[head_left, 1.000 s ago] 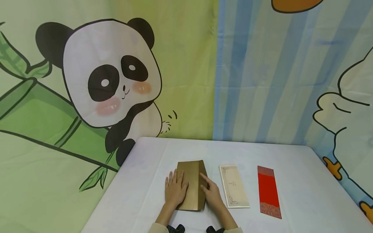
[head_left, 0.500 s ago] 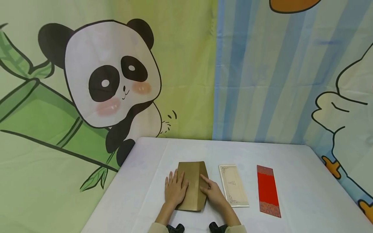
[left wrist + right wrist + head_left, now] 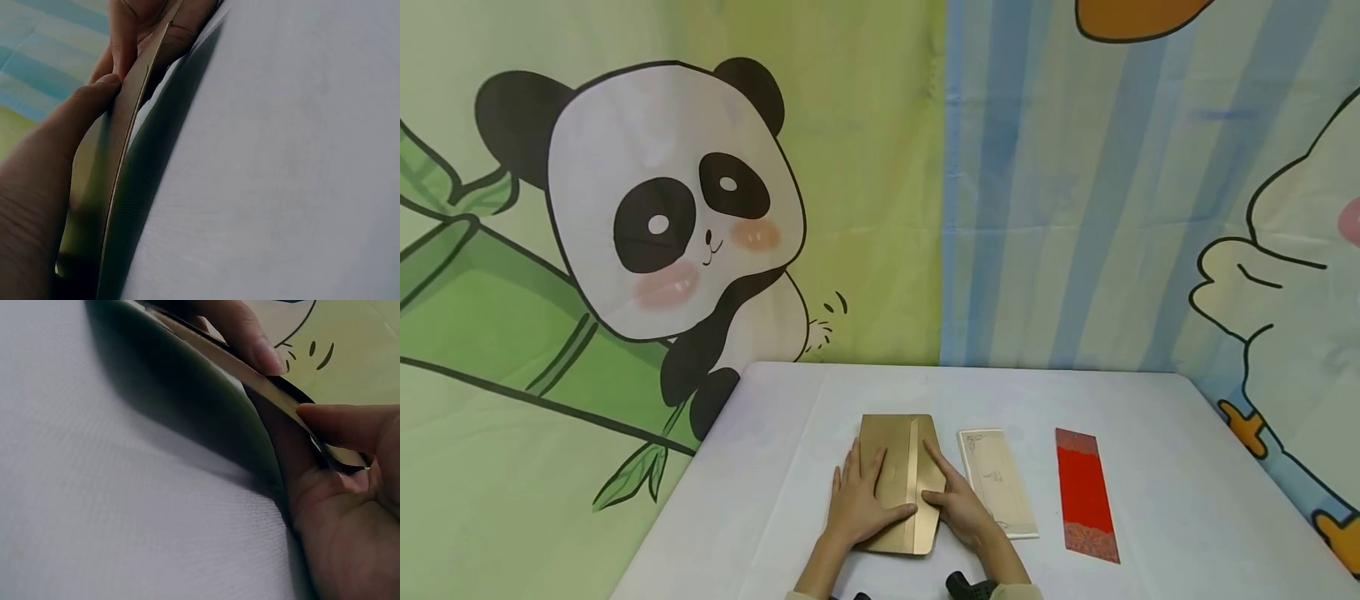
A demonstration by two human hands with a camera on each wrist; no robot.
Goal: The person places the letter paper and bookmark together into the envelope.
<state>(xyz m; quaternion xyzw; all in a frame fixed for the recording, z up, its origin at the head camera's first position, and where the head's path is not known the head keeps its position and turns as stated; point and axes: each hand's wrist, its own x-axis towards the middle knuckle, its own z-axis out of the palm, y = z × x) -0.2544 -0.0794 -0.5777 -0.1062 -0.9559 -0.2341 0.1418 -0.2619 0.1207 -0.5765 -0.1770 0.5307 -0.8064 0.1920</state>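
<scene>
A gold folder [image 3: 897,473] lies on the white table [image 3: 790,475], right in front of the person, with both hands on it; a shiny, paler strip [image 3: 912,462] runs down it, closer to its right side. The left hand [image 3: 857,507] is spread out over the left part of the folder; its fingers are stretched nearly straight and point away from the person, and its thumb reaches across to the shiny strip; it presses on the folder and does not curl round it. The right hand [image 3: 966,507] pinches the folder's right edge; its thumb is on top and its pointing finger lies along the side; the wrist views are dark and close up, so I can't be sure, but the edge there seems to be a little off the table.

Just to the right of the folder, by the right hand, lies a cream card [image 3: 996,479] with curly drawings in its corners; farther right is a long red paper [image 3: 1086,492] with patterned ends, apart from the card; behind the table hangs a big cloth [image 3: 872,167] with a panda [image 3: 613,142] on its left part; a black thing [image 3: 966,587] sits by the right wrist.
</scene>
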